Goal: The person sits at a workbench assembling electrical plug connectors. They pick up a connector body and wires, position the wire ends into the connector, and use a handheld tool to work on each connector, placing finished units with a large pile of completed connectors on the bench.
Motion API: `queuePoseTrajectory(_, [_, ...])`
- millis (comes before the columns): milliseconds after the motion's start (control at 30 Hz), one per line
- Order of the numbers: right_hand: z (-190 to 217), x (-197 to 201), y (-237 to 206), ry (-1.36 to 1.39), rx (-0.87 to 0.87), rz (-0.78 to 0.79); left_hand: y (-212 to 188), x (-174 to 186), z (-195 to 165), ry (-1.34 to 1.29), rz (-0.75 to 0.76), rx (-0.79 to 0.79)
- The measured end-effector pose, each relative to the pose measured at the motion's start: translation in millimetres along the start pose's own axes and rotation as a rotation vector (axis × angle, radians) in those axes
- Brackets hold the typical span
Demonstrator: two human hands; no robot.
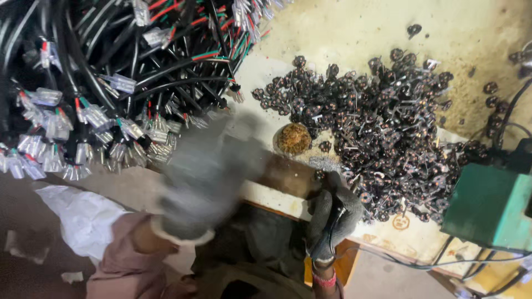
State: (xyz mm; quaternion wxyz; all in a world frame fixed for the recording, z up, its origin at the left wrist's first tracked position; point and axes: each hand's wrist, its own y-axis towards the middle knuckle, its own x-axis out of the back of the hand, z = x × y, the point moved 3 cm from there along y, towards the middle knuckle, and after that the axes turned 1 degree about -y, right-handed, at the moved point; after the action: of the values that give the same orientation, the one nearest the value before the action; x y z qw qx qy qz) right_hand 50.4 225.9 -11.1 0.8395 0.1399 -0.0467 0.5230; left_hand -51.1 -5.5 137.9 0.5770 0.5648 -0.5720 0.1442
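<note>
A great tangle of black cables (111,72) with red and green cores and clear plastic connectors fills the upper left of the frame, its ends hanging down toward the left edge. To the right of centre a wide heap of small dark metal parts (382,127) spreads over the stained, pale workbench (343,33), reaching from the upper middle down to the lower right. At the right edge, low in the frame, sits a green box (490,207) with thin black wires running under and past it. Just left of centre the left hand (202,177), in a grey glove, is blurred with motion; it hovers below the cable ends, and whether its fingers are open or closed on anything cannot be told. In the lower middle the right hand (332,216), also in a grey glove, is closed in a fist round a slim black tool (333,221), whose thin wire leads off to the lower right. It rests at the bench edge, touching the near fringe of the heap. Between the two hands, just above them, lies a small round brownish-gold pad (293,138) on the bench, beside the heap's left edge.
</note>
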Motion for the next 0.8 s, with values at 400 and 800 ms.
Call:
queuePoseTrajectory(400, [12,-4,14,-0.206,0.11,0.109,-70,60,158,0.693,0.137,0.334])
queuePoseTrajectory(800, [10,13,3,0.332,-0.215,0.102,-50,9,-11,-0.454,0.266,0.057])
